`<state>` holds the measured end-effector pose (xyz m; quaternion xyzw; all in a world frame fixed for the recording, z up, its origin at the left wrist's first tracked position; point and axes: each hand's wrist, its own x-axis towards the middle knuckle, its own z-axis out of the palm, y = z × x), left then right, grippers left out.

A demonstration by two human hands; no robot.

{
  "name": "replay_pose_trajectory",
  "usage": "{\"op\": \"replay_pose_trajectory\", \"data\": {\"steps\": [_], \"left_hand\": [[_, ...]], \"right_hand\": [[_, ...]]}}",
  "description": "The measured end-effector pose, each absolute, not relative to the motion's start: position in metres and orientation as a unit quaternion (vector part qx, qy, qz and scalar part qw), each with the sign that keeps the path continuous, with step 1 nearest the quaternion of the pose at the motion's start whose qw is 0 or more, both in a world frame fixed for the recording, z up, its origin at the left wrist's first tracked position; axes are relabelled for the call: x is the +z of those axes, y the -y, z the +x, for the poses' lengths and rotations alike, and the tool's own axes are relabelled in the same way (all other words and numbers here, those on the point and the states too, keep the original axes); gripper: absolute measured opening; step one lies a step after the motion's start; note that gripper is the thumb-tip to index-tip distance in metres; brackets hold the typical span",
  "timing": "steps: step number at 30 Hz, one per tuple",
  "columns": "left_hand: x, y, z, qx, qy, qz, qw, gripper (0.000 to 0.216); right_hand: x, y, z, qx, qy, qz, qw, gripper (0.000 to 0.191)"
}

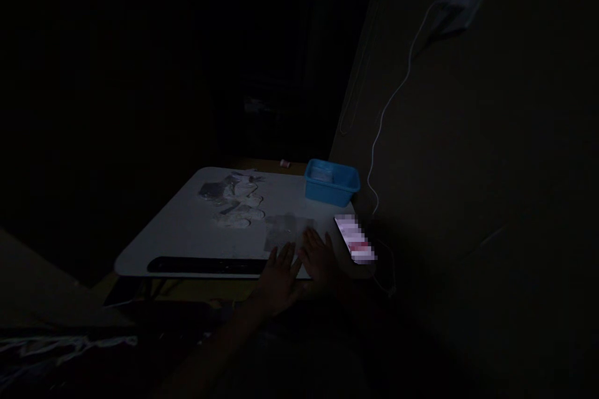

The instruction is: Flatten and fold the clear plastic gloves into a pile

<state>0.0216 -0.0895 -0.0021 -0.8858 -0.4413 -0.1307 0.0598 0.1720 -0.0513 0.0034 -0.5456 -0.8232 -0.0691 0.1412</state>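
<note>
The room is very dark. My left hand (279,277) lies flat with fingers stretched out at the near edge of a small white table (178,230). Beside it my right hand (321,260) also rests flat, fingers spread, touching the lower edge of a clear plastic sheet or bag (286,229). Neither hand holds anything. Just right of my right hand a lit phone (354,238) lies on the table's corner.
A blue plastic tub (331,182) stands at the table's far right. Several small clear packets and white pieces (234,199) lie mid-table. A white cable (388,106) hangs down the wall on the right from a plug. A dark strip runs along the table's front edge.
</note>
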Motion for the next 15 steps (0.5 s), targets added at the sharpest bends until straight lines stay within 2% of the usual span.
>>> {"op": "replay_pose_trajectory", "data": {"steps": [7, 15], "left_hand": [[-0.001, 0.079, 0.002, -0.125, 0.536, -0.833, 0.063, 0.052], [0.016, 0.071, -0.044, -0.083, 0.588, -0.801, 0.078, 0.054]], "right_hand": [[0.001, 0.05, 0.171, -0.097, 0.821, -0.543, 0.148, 0.05], [0.003, 0.052, 0.172, -0.09, 0.823, -0.54, 0.151, 0.052]]}}
